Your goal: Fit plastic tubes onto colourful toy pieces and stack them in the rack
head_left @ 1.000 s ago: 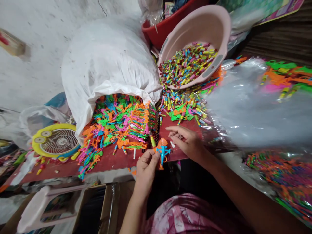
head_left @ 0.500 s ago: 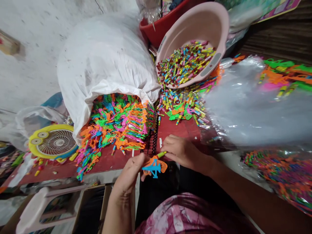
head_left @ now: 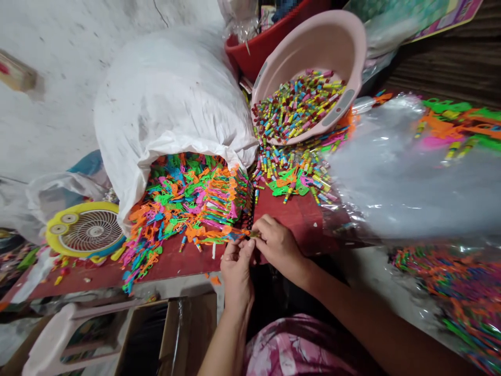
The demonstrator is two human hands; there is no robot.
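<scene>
At the table's near edge my two hands meet. My left hand (head_left: 238,266) is closed, its thumb and fingertips pinching thin orange and blue plastic toy pieces (head_left: 237,233) that point left over the heap. My right hand (head_left: 277,241) pinches a small yellowish tube (head_left: 254,235) against the end of these pieces; fingers hide most of the tube. Just beyond the left hand lies a heap of coloured plastic toy pieces (head_left: 183,193), spilling from a white sack (head_left: 172,89). Short striped tubes (head_left: 301,104) fill the bottom of a tilted pink basin (head_left: 313,44).
The red tabletop (head_left: 282,214) carries more loose tubes below the basin. A yellow fan (head_left: 94,230) lies at the left, above a pale plastic stool (head_left: 50,334) and a cardboard box (head_left: 191,329). Clear plastic bags (head_left: 410,177) cover the right side. A red tub (head_left: 254,52) stands behind.
My left hand has moved up and right to meet my right hand. The orange and blue pieces have turned from facing me to pointing left, and the tube is now mostly covered by fingers.
</scene>
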